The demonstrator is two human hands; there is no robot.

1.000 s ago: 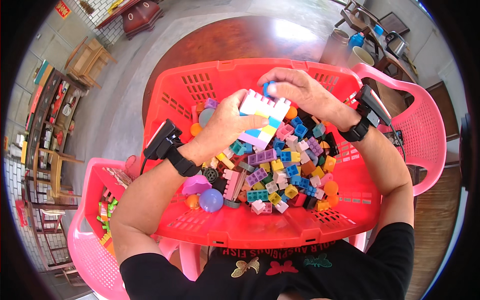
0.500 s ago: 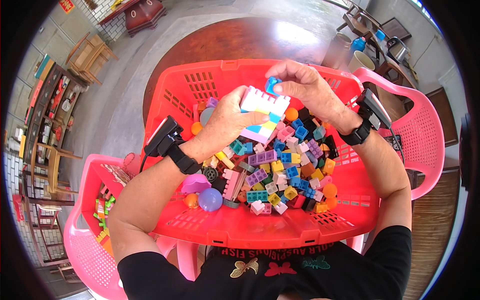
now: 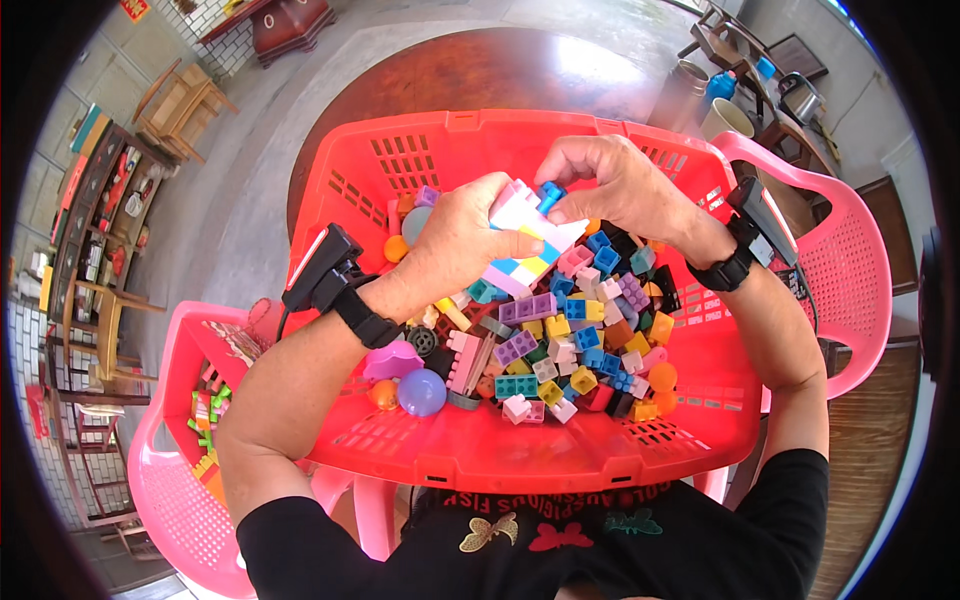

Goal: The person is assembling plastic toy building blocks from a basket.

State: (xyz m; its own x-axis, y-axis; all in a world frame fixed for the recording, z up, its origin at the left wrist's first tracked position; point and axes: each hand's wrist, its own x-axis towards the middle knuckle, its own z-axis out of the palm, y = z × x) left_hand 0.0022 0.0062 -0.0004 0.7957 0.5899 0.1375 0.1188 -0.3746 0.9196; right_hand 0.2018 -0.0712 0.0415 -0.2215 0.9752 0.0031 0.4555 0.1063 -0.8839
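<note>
A home's living room: beyond the hands a round wooden table (image 3: 470,75) on a concrete floor (image 3: 240,190), wooden chairs (image 3: 180,100), a cluttered shelf (image 3: 90,200), pink plastic chairs (image 3: 850,270).

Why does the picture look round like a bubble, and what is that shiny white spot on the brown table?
Head view: a fisheye lens bends straight edges, so the red basket rim curves and the corners go black. Head view: the white spot is glare, light bouncing off the polished round table. Head view: the left hand, right hand and block stack are sharp and evenly lit.
</note>
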